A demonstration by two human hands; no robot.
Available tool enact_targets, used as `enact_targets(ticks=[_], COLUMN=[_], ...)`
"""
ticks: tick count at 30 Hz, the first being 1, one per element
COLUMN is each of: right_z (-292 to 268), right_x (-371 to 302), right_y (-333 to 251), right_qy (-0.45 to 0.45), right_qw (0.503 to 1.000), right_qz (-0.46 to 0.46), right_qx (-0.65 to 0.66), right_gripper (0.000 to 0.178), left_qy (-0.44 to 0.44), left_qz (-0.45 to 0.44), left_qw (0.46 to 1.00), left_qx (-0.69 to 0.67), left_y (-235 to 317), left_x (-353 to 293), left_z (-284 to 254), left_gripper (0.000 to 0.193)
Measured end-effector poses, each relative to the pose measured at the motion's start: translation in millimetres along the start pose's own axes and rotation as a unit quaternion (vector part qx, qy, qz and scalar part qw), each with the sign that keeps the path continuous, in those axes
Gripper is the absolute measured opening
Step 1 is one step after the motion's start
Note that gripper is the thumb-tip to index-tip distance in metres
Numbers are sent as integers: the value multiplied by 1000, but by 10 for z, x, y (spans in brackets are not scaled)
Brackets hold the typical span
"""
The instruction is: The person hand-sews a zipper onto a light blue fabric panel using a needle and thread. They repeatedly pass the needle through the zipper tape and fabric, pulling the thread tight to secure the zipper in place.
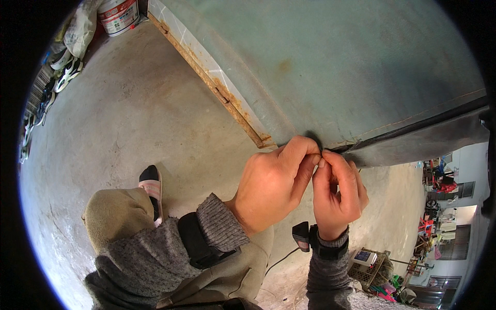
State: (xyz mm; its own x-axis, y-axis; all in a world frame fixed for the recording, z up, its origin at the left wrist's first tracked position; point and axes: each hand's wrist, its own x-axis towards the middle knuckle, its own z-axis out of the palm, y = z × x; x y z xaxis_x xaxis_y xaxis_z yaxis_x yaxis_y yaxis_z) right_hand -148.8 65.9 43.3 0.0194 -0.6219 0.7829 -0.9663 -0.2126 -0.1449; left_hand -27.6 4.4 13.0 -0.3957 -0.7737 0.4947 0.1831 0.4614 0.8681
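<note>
My left hand [276,173] and my right hand [338,191] meet fingertip to fingertip, both closed in a pinch. Whatever lies between the fingers is too small to make out. They are just off the near corner of a grey-green surface [330,67], which looks like a covered tabletop. A stitched seam and a dark strip [423,137], black along its upper edge, run from the fingertips toward the right. Beside the left hand, a rusty metal rail [206,80] borders the surface's left side. A dark fuzzy patch [312,138] shows right behind the fingertips.
Several shoes [67,75] line the far left, near a white-and-red bucket [118,18]. A plastic crate [380,271] with a box on top stands on the concrete floor [139,103] at lower right. A dark cable [281,258] trails below my right wrist.
</note>
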Motion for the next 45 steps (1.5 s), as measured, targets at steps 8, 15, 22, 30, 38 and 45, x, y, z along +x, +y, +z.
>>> enact_targets(ticks=[8,15,22,30,38,45], right_z=[-47,6,57,47,17,2], right_x=[43,21,-22,-12,20,45], right_y=[11,65,111,126,132,130], right_qy=[-35,-13,8,6,-8,-14], right_qw=[999,1000,999,1000,1000,999], right_qz=[12,14,29,25,20,22], right_qx=[-2,0,12,10,15,24], right_gripper=[25,26,24,24,24,22], left_qy=[6,4,-8,-46,-56,-56], left_qz=[57,59,-102,-165,-224,-223], left_qw=[996,996,990,975,946,942], left_qx=[67,63,-101,-142,-227,-246], left_y=[-33,-90,-12,84,60,43], left_x=[43,67,52,116,151,169], left_z=[-13,18,23,-43,-26,-6], left_gripper=[12,16,15,18,15,14])
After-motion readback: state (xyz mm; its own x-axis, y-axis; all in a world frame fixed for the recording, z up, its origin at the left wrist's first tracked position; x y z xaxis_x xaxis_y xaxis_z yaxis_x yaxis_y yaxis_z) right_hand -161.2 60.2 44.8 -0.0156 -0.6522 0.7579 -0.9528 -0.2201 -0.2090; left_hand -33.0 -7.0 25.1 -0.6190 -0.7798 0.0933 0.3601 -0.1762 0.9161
